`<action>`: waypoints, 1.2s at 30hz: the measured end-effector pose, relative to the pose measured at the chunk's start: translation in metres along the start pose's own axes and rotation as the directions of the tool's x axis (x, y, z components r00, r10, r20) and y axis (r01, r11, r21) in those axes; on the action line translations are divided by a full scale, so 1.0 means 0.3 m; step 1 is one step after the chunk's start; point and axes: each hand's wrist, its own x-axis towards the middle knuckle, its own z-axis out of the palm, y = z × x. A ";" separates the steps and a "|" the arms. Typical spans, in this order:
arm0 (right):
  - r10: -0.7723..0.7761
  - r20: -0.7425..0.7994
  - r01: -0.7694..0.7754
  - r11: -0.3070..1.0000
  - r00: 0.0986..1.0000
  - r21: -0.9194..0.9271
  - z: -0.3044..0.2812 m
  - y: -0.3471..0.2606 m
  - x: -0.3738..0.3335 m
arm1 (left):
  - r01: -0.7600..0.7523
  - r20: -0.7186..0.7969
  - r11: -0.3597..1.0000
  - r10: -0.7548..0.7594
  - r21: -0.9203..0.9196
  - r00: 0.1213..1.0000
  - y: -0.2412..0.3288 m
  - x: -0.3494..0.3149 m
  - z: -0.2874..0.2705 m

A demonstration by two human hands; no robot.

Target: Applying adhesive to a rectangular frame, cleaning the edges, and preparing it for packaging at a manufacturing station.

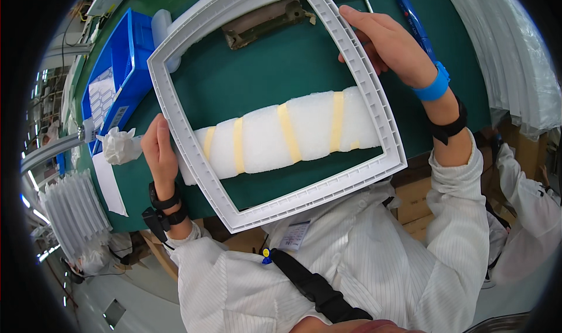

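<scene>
Left hand point(160, 151), fingers together, and right hand point(397, 47), fingers curled, clasp opposite sides of a white frame point(319, 191), a taped white roll point(264, 138) beneath it

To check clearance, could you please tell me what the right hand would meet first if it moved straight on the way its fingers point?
The right hand would probably meet the right side of the white plastic frame first, though depth at the fingertips is unclear.

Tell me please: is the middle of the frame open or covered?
It looks open: the foam and green table show through the frame.
</scene>
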 end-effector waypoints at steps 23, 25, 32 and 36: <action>-0.014 0.031 0.006 0.973 0.999 0.233 0.032 -0.057 -0.021 | -0.016 -0.010 0.998 0.016 -0.069 1.000 0.011 0.010 0.004; -0.019 0.041 0.010 0.974 0.999 0.225 0.030 -0.052 -0.018 | -0.021 -0.013 0.997 0.020 -0.075 1.000 0.012 0.010 0.004; -0.022 0.032 0.017 0.989 0.999 0.144 0.048 -0.075 -0.028 | -0.026 0.014 0.998 0.027 -0.056 1.000 0.012 0.005 -0.005; -0.074 0.037 0.069 0.989 0.997 0.129 0.050 -0.048 -0.018 | -0.090 -0.032 0.986 0.086 -0.138 0.996 0.045 0.009 0.006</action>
